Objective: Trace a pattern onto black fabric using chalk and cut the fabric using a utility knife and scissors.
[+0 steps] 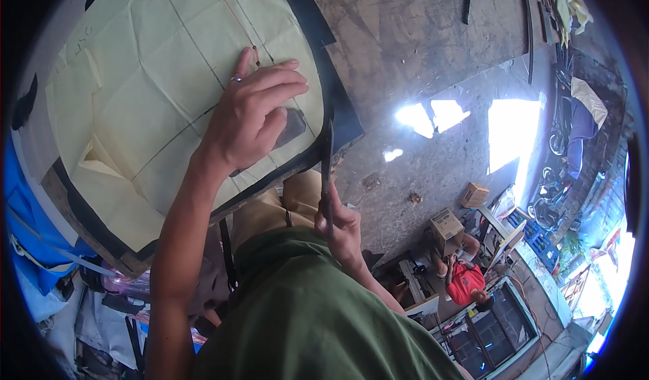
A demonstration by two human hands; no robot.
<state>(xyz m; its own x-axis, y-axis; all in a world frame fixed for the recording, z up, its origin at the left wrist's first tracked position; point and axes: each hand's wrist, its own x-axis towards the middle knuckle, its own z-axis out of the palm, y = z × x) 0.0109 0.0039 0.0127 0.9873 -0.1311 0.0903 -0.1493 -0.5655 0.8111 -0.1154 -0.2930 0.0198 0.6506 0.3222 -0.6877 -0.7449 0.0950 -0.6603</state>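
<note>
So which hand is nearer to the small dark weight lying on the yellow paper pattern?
Left. The left hand presses on the yellow paper pattern with fingers against the small dark weight. The right hand is below the board's edge, gripping scissors, apart from it.

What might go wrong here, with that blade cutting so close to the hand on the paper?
1. The left hand presses the yellow paper pattern right beside the cut line, so a slip of the dark blade in the right hand could nick the fingers.
2. The creased pattern might shift on the black sheet, spoiling the outline.
</note>
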